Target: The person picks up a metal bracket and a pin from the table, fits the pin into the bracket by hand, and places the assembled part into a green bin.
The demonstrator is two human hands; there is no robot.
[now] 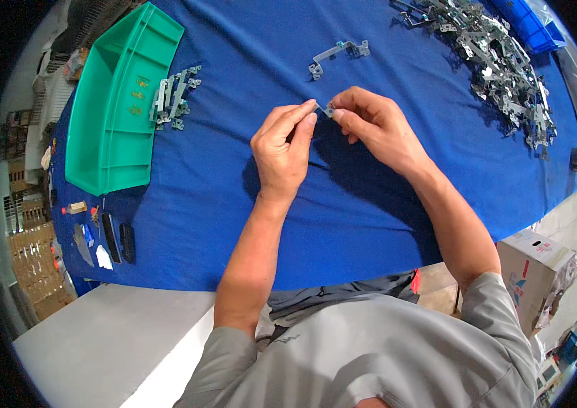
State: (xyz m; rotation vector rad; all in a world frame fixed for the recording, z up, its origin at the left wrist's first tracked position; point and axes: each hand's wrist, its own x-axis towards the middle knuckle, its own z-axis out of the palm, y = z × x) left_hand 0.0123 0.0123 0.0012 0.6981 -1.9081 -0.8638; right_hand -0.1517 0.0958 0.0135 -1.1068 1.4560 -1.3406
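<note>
Between my two hands, above the middle of the blue cloth, is a small metal bracket [326, 110]. My left hand [283, 144] pinches its left end between thumb and fingertips. At the other end, my right hand [375, 124] grips it with thumb and bent fingers; part of the bracket is hidden by the fingers. Beyond the hands a single metal bracket [337, 54] lies by itself on the cloth. To the left, several similar brackets [174, 98] are grouped beside a green bin.
The green plastic bin [108, 146] stands at left with small brass-coloured pieces [137, 95]. A large heap of metal brackets [499, 61] spreads over the far right, near a blue bin [540, 37]. Small tools, including a black bar [111, 238], lie near left. A cardboard box [533, 272] stands beyond the table's right edge.
</note>
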